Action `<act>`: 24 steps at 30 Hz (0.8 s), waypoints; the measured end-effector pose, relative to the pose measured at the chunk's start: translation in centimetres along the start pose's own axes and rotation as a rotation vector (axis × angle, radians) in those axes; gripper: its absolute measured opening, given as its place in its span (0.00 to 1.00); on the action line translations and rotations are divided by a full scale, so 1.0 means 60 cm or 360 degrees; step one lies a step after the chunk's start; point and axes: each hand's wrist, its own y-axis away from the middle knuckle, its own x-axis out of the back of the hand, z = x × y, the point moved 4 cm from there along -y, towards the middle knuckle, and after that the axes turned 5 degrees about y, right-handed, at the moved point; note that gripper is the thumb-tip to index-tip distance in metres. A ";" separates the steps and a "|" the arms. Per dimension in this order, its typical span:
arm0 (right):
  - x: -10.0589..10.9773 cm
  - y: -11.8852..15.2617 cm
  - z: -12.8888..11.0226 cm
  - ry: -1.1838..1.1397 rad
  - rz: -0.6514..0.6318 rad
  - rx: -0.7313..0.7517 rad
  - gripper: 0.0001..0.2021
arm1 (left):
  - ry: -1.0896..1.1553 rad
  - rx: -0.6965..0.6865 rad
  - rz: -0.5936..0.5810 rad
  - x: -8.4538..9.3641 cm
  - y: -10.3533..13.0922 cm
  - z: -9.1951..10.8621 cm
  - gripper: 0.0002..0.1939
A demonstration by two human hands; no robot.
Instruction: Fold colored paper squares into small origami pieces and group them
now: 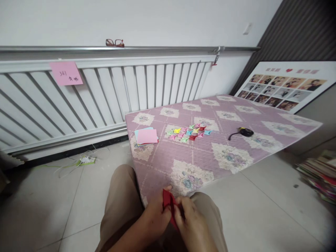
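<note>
Nearest, above the person's lap, a piece of red paper (167, 196) sits between the two hands, folded and slanting, its upper corner standing clear of the thumbs and its lower end running down between them. The left hand (156, 213) pinches it from the left, thumb on the near face, one fingertip showing beyond the top corner. The right hand (193, 218) grips from the right, with thumb and bent forefinger pressed on the paper's right edge; its other fingers are curled, and their tips cannot be made out. Knees in beige trousers (121, 187) flank the hands. Just beyond spreads a mauve flowered tablecloth (159, 171). On it, farther off, lie a small stack of coloured sheets (147, 135), pink uppermost, then a cluster of small folded papers (189, 133) in red, pink, green, yellow and blue, and, well apart to the right, a dark object with a strap (246, 132). Behind the table stand a white radiator (168, 85) and, at right, a photo board (282, 87).
</note>
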 end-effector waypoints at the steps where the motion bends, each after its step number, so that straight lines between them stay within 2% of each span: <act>1: -0.004 0.001 0.002 -0.0015 0.0011 -0.0007 0.05 | -0.0073 -0.0041 0.0013 0.001 -0.001 0.000 0.28; 5: -0.018 0.004 0.011 -0.0126 0.0027 0.0025 0.08 | -0.0274 -0.0156 0.0007 0.003 -0.003 0.009 0.25; 10: -0.022 0.008 0.006 -0.0238 -0.0122 0.0085 0.13 | -0.0285 -0.0218 -0.0112 0.002 -0.006 0.027 0.23; 14: -0.025 0.008 0.002 -0.0225 -0.0380 0.0076 0.13 | -0.0335 -0.0234 -0.0193 0.001 -0.006 0.031 0.20; 19: -0.026 0.012 0.004 -0.0229 -0.0634 0.0070 0.14 | -0.0482 -0.0049 -0.0273 0.003 -0.004 0.026 0.16; 24: -0.020 0.017 -0.001 -0.0232 -0.0949 0.0068 0.11 | -0.0586 -0.0064 -0.0374 0.009 -0.006 0.026 0.15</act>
